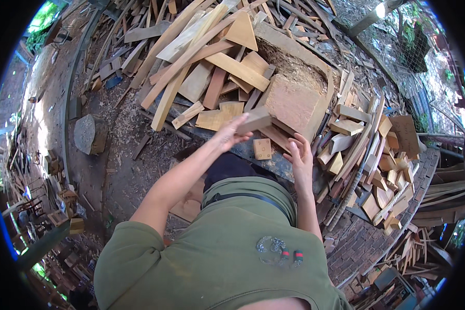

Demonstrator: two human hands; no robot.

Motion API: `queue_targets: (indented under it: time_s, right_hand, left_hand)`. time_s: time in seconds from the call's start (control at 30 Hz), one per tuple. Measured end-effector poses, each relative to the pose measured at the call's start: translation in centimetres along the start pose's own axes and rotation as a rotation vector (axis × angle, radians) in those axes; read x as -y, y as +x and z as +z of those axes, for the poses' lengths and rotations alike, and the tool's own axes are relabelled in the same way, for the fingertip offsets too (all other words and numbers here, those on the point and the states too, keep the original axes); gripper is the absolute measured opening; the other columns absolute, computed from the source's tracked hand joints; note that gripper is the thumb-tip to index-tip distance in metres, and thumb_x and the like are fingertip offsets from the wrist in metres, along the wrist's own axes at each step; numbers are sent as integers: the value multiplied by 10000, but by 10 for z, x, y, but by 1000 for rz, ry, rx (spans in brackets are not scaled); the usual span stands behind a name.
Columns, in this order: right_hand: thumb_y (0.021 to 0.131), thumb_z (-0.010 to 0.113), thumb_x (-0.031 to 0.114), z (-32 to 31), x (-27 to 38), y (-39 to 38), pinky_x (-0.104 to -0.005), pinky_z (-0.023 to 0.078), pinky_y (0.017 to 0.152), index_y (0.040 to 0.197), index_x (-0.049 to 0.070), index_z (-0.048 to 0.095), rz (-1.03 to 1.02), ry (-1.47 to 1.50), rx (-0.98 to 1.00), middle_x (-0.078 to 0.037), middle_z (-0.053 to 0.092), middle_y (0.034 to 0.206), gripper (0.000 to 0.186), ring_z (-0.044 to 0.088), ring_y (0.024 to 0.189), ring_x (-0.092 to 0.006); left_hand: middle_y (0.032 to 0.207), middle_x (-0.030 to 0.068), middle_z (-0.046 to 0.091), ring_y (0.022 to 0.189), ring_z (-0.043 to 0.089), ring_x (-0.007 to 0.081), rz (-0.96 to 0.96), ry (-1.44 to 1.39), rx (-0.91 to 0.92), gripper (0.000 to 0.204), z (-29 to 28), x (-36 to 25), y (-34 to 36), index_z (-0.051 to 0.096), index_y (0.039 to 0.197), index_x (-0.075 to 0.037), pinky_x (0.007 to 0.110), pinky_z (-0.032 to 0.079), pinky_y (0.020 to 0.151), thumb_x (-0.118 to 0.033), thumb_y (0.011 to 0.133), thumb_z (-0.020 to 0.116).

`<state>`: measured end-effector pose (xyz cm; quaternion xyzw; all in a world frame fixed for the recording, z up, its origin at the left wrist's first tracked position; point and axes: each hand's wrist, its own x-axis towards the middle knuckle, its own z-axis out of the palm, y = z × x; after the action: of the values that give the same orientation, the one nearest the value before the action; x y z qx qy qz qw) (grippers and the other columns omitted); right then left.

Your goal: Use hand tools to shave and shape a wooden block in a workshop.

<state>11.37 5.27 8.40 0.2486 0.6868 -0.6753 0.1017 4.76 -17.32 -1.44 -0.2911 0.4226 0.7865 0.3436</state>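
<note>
My left hand (pixel 229 136) grips a grey-brown wood block (pixel 257 120), its fingers and thumb around the block's left end. To the right, my right hand (pixel 300 159) is raised with its fingers apart and nothing visible in it. Between the two hands and a little nearer to me lies a small, squarish wood block (pixel 262 149) with several dark round marks on its face. A brown board (pixel 276 136) slopes just beyond it, close to my right fingertips; whether they touch it I cannot tell. Behind stands a flat, pinkish-brown slab (pixel 292 103).
Planks and offcuts (pixel 199 54) are heaped at the far side, with a triangular piece (pixel 242 32) on top. More offcuts (pixel 346 126) lie stacked at the right, along long sticks (pixel 359 165). A log stump (pixel 90 134) stands on the dirt floor at the left.
</note>
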Motion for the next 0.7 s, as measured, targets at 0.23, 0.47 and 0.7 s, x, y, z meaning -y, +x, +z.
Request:
queue_targets:
  time_s: [0.23, 0.47, 0.7]
  right_hand:
    - [1020, 525, 189, 13, -9, 7, -284, 520, 809, 1244, 27, 573, -29, -333, 127, -89, 667, 1061, 280, 642, 942, -144]
    - [979, 573, 192, 31, -5, 5, -330, 527, 798, 1164, 30, 620, -125, -464, 105, -138, 706, 959, 250, 688, 879, -207]
    - [966, 575, 161, 36, -5, 7, -348, 534, 800, 1153, 32, 625, -127, -549, 76, -157, 708, 993, 232, 699, 904, -240]
  left_hand:
    - [797, 28, 644, 600, 610, 79, 151, 620, -204, 507, -52, -58, 52, 608, 1016, -45, 198, 489, 517, -470, 803, 783]
    - [802, -1, 590, 601, 535, 56, 416, 499, -164, 565, 11, -120, 81, 543, 1118, -54, 209, 473, 534, -442, 794, 797]
    - [843, -8, 595, 675, 555, 63, 436, 257, -105, 433, 8, -136, 138, 561, 1108, -60, 234, 503, 618, -301, 837, 797]
